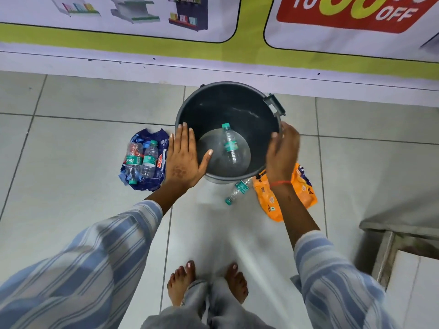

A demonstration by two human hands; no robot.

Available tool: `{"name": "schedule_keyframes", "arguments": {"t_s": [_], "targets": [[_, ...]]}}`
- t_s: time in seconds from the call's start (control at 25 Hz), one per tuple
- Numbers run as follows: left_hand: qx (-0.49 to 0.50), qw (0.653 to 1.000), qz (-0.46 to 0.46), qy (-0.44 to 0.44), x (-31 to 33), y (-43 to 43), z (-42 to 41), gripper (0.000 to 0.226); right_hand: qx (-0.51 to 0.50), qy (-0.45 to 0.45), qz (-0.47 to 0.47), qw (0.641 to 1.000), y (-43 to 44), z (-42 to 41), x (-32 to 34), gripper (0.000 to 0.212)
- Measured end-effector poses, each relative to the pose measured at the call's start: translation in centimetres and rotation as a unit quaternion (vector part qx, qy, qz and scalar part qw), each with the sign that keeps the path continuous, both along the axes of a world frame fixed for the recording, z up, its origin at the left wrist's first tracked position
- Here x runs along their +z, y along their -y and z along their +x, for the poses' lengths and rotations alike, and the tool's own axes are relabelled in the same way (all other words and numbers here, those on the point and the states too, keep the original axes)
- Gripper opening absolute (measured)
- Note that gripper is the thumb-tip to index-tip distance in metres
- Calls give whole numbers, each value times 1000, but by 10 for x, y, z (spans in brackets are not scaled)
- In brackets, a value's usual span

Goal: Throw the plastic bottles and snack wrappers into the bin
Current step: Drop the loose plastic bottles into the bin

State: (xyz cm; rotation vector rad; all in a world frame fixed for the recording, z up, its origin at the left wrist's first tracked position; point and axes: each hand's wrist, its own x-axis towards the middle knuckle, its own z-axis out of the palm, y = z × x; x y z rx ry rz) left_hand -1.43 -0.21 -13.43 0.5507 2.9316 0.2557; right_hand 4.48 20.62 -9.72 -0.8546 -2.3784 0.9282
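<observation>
A dark grey round bin (213, 100) stands on the tiled floor by the wall, with one clear plastic bottle (230, 143) lying on its bottom. My left hand (184, 157) hovers flat with spread fingers over the bin's left rim, holding nothing. My right hand (282, 150) is over the right rim, fingers loosely apart and empty. Left of the bin, two clear bottles (141, 162) lie on a crumpled blue snack wrapper (154, 184). In front of the bin lies another bottle (237, 191), beside an orange snack wrapper (268, 200) partly hidden by my right forearm.
A wall with a printed banner (213, 43) runs right behind the bin. A metal frame or table leg (389, 243) stands at the right. My bare feet (206, 281) are on the tiles in front of the bin.
</observation>
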Motion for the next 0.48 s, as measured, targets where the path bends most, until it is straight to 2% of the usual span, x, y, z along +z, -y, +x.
{"name": "schedule_keyframes", "arguments": {"t_s": [0.04, 0.08, 0.12, 0.2, 0.28, 0.32, 0.4, 0.48], "targets": [[2, 1000, 2, -6, -1, -1, 1, 81, -62, -62, -7, 996, -3, 16, -7, 28], [3, 1000, 7, -10, -1, -1, 0, 81, -124, -85, -27, 988, -2, 31, -20, 26], [2, 1000, 11, -11, -2, -1, 0, 80, -185, -70, -68, 978, 2, 43, -36, 26], [2, 1000, 22, -18, -5, -1, 1, 80, -251, 50, -170, 952, 14, 59, -79, 31], [7, 999, 37, -32, -8, -2, 1, 79, -201, 211, -223, 930, 28, 70, -122, 40], [10, 998, 43, -37, -10, -2, 0, 80, -165, 264, -242, 919, 34, 72, -139, 46], [18, 998, 47, -46, -15, -1, 1, 81, -136, 303, -281, 901, 38, 66, -166, 61], [21, 997, 43, -55, -17, -1, 1, 82, -144, 313, -307, 887, 36, 52, -183, 64]]}}
